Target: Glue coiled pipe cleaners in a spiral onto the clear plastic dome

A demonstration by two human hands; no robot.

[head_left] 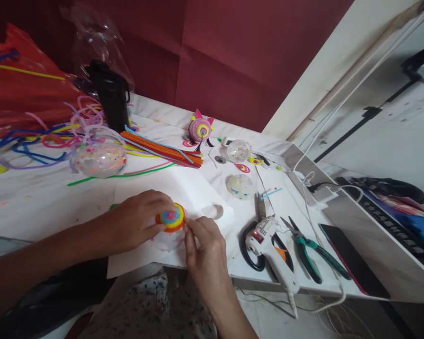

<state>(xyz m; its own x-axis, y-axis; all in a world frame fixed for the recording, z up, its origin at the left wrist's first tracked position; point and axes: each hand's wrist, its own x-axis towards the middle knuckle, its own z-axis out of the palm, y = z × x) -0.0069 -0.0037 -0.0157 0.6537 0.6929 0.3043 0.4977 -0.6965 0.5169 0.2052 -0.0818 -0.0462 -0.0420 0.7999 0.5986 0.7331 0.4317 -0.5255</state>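
A round pipe cleaner coil (172,217) in rings of orange, yellow and blue, with a pink centre, sits on a clear plastic ball (167,241) near the table's front edge. My left hand (143,220) grips the coil from the left, with fingers over its top and thumb at its near side. From the right, my right hand (205,241) pinches the coil's edge between thumb and forefinger. Much of the ball is hidden below the coil and my hands. White paper (127,263) lies underneath.
A glue gun (268,247) lies across black-handled scissors (249,249), beside green-handled pliers (309,249) and a phone (353,261). Orange pipe cleaners (162,148), speckled clear balls (240,186), a decorated pink ball (201,129) and a black bottle (109,96) stand farther back.
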